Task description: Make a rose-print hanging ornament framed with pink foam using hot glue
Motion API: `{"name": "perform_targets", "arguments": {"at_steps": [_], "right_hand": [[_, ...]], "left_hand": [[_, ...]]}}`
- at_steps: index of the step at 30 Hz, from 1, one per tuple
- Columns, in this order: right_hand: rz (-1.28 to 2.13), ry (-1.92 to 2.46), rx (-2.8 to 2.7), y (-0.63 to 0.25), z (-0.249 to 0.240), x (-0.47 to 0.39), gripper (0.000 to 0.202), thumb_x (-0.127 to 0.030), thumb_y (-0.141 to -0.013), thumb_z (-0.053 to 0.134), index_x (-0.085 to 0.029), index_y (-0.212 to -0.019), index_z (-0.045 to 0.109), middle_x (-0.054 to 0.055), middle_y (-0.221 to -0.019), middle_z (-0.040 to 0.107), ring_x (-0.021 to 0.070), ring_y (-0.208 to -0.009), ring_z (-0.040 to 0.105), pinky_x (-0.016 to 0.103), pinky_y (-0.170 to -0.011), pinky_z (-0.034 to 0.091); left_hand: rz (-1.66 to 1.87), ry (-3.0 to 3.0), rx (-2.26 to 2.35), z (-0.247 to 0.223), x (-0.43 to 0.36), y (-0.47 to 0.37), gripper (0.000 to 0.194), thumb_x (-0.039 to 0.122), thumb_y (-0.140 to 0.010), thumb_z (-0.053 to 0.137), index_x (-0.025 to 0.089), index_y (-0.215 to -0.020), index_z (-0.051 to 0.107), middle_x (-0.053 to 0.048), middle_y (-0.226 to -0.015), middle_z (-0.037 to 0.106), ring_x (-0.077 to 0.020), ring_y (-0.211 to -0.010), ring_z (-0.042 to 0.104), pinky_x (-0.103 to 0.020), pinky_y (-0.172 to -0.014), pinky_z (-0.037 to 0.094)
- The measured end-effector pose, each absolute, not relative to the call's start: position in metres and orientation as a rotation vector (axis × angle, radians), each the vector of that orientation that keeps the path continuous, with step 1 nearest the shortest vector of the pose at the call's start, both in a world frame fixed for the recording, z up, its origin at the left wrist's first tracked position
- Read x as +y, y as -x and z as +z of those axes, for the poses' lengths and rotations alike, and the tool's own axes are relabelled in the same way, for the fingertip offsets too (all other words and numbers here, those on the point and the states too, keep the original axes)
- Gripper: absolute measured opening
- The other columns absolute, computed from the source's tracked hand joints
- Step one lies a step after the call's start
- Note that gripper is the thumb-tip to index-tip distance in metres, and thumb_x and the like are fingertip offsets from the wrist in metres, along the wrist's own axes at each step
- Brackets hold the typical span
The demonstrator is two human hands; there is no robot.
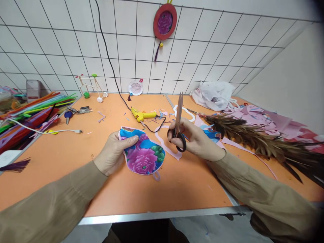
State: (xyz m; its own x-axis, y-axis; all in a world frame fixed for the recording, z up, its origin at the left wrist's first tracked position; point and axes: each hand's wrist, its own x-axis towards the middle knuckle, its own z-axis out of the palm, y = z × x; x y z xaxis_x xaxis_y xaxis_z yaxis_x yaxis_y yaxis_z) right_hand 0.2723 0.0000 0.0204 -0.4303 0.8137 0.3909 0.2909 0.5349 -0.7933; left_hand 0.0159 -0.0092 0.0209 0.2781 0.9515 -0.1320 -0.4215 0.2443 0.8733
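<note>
My left hand [113, 150] pinches the left end of a gourd-shaped piece of blue fabric [143, 158] with a pink peony and green leaves, thumb on top. A pale edge runs round the piece, and a small light purple loop [157, 176] sticks out below it. In my right hand [197, 138] is a pair of scissors [179, 114] with black handles, its blades pointing up and nearly together, apart from the fabric. Between the two hands, a curved pink offcut [167, 145] lies on the orange table [152, 195].
Behind the fabric lies a yellow glue gun [143, 114] with a black cord. Pipe cleaners [37, 111], keys [76, 112] and a white cable [50, 130] are at left. At right are brown feathers [253, 135], pink scraps [263, 118] and a white plastic bag [214, 95].
</note>
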Motion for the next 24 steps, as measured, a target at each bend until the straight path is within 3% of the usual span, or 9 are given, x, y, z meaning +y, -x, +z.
{"name": "perform_targets", "arguments": {"at_steps": [4,9,13,18,24], "right_hand": [[0.887,0.857,-1.992,-0.267,0.018,-0.001,0.030,-0.041,-0.087,0.070,-0.023,-0.106,0.057,0.006,-0.093,0.065,0.0192,-0.086,0.064,0.037,-0.079,0.054],[0.832,0.876,-2.006,-0.266,0.025,-0.004,0.032,-0.047,-0.089,0.062,-0.026,-0.114,0.058,0.004,-0.089,0.059,0.0187,-0.081,0.058,0.034,-0.070,0.050],[0.733,0.860,-2.053,-0.267,0.025,-0.004,0.032,-0.048,-0.084,0.063,-0.025,-0.107,0.059,0.002,-0.084,0.054,0.0182,-0.076,0.053,0.034,-0.069,0.047],[0.415,0.882,-2.106,-0.259,0.021,-0.007,0.027,-0.035,-0.081,0.066,-0.022,-0.104,0.060,0.001,-0.081,0.055,0.0155,-0.070,0.052,0.031,-0.067,0.045],[-0.127,0.896,-2.278,-0.253,0.016,-0.012,0.029,-0.020,-0.079,0.057,-0.018,-0.108,0.061,0.004,-0.082,0.065,0.0186,-0.073,0.056,0.034,-0.071,0.038]], "left_hand": [[1.114,-0.831,0.778,0.019,-0.010,-0.016,0.027,0.025,-0.057,0.094,0.010,-0.074,0.078,-0.008,-0.074,0.078,-0.0173,-0.066,0.071,-0.026,-0.066,0.059],[1.146,-0.833,0.725,0.019,-0.009,-0.015,0.027,0.024,-0.062,0.092,0.012,-0.082,0.078,-0.006,-0.078,0.078,-0.0160,-0.070,0.072,-0.025,-0.069,0.059],[1.172,-0.816,0.703,0.020,-0.008,-0.016,0.033,0.017,-0.062,0.091,0.013,-0.091,0.077,-0.005,-0.091,0.078,-0.0144,-0.077,0.072,-0.024,-0.074,0.058],[1.228,-0.780,0.715,0.020,-0.007,-0.017,0.045,0.011,-0.059,0.092,0.017,-0.100,0.075,-0.004,-0.092,0.078,-0.0151,-0.082,0.072,-0.026,-0.078,0.059],[1.255,-0.776,0.694,0.017,-0.005,-0.019,0.034,0.014,-0.057,0.093,0.013,-0.087,0.077,-0.006,-0.088,0.079,-0.0163,-0.077,0.072,-0.026,-0.076,0.060]]}}
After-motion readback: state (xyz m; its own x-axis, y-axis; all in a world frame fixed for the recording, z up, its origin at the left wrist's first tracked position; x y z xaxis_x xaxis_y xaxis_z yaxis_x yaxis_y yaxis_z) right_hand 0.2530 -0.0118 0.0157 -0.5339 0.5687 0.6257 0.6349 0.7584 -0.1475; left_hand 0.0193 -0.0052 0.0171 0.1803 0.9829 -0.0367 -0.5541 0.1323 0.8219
